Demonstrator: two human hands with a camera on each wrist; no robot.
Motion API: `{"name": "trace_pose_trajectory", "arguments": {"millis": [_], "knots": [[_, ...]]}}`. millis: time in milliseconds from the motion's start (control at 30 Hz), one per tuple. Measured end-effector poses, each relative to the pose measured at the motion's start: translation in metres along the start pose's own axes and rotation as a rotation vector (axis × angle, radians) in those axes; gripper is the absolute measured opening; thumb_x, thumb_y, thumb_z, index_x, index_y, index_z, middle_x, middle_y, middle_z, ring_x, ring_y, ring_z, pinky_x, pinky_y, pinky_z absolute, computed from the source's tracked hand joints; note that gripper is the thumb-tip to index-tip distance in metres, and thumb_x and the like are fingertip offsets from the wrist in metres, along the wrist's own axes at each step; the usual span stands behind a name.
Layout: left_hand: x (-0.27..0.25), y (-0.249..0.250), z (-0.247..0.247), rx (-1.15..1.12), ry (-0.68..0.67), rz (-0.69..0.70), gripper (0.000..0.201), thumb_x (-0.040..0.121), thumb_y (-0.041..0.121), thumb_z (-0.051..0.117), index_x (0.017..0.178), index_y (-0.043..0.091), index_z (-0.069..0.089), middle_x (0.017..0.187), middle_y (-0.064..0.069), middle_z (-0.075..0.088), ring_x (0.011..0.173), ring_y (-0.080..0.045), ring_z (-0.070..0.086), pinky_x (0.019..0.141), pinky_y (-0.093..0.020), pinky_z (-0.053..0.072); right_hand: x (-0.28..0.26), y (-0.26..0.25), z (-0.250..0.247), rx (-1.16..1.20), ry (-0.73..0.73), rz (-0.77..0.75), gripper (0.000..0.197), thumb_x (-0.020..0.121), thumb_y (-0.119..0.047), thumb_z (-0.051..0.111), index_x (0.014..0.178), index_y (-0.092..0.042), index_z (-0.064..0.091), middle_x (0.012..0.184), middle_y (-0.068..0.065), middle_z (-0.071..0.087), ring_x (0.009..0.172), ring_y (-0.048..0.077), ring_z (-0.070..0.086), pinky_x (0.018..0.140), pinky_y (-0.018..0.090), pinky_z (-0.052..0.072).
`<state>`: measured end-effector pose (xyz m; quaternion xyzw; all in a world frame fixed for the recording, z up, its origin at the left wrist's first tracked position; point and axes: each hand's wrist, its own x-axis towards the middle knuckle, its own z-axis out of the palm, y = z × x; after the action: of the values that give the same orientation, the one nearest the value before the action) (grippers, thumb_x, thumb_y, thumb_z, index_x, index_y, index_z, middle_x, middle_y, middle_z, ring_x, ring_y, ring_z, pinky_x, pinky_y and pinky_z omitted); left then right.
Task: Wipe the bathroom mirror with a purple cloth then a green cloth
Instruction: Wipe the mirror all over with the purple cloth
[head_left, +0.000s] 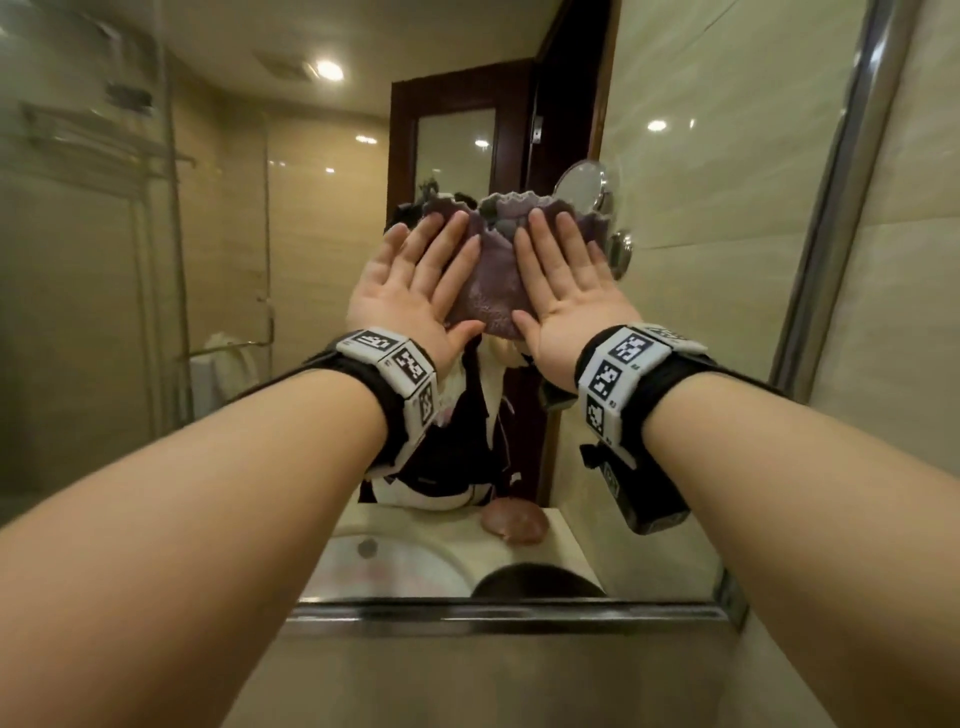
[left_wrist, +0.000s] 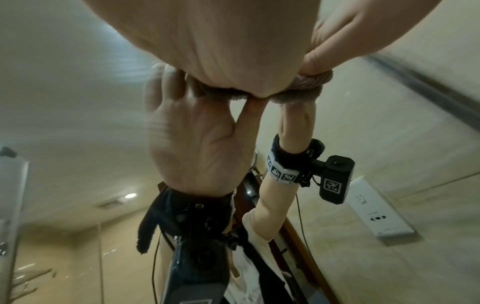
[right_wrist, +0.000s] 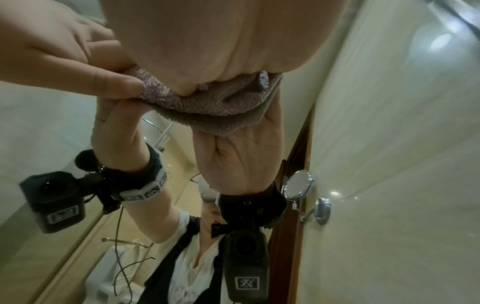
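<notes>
The bathroom mirror (head_left: 701, 322) fills most of the head view, its metal frame running along the bottom and right edges; it reflects a shower screen, a dark wooden door and a small round shaving mirror (head_left: 582, 186) on a wall arm. Low in the glass the reflection of a basin and a pinkish lump on the counter shows, a part of the room neither wrist camera catches.

The purple cloth (head_left: 491, 280) lies spread flat against the mirror at about head height, between and beneath both palms. The left hand (head_left: 415, 280) and the right hand (head_left: 566, 280) press it to the glass with fingers straight and fanned, not curled round it.

From the left wrist, only a bunched edge of the purple cloth (left_wrist: 296, 96) peeks out below the palm, meeting its own reflection. The right wrist view shows more of the purple cloth (right_wrist: 213, 105), its looped pile, and the left hand's fingers (right_wrist: 114, 84) resting on its edge.
</notes>
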<state>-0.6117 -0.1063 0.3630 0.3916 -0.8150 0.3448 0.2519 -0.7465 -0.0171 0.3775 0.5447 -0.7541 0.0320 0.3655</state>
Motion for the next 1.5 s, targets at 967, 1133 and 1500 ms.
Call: {"name": "trace_pose_trajectory", "arguments": {"millis": [967, 1133, 1500], "knots": [[-0.045, -0.082, 0.042, -0.109, -0.107, -0.155, 0.066, 0.094, 0.048, 0.003, 0.127, 0.008, -0.038, 0.134, -0.009, -0.048, 0.134, -0.020, -0.035, 0.108, -0.036, -0.024, 0.024, -0.113, 0.011, 0.012, 0.230, -0.170, 0.069, 0.098, -0.043, 0.025, 0.146, -0.018, -0.017, 0.154, 0.000, -0.022, 0.141, 0.020, -0.021, 0.109, 0.036, -0.019], [-0.040, -0.071, 0.036, -0.089, -0.100, -0.104, 0.068, 0.093, 0.049, 0.002, 0.127, 0.005, -0.038, 0.132, -0.011, -0.048, 0.130, -0.019, -0.038, 0.107, -0.036, -0.024, 0.017, -0.099, 0.016, 0.020, 0.223, -0.162, 0.069, 0.097, -0.044, 0.025, 0.147, -0.018, -0.016, 0.155, 0.000, -0.021, 0.141, 0.020, -0.020, 0.110, 0.036, -0.018], [-0.019, 0.012, 0.015, -0.178, -0.034, 0.045, 0.072, 0.096, 0.050, 0.008, 0.129, 0.005, -0.037, 0.136, -0.009, -0.045, 0.136, -0.023, -0.031, 0.105, -0.036, -0.025, -0.025, -0.022, 0.034, 0.028, 0.059, 0.017, 0.067, 0.098, -0.044, 0.020, 0.128, -0.022, -0.035, 0.150, -0.003, -0.031, 0.138, 0.017, -0.028, 0.109, 0.034, -0.022]]}}
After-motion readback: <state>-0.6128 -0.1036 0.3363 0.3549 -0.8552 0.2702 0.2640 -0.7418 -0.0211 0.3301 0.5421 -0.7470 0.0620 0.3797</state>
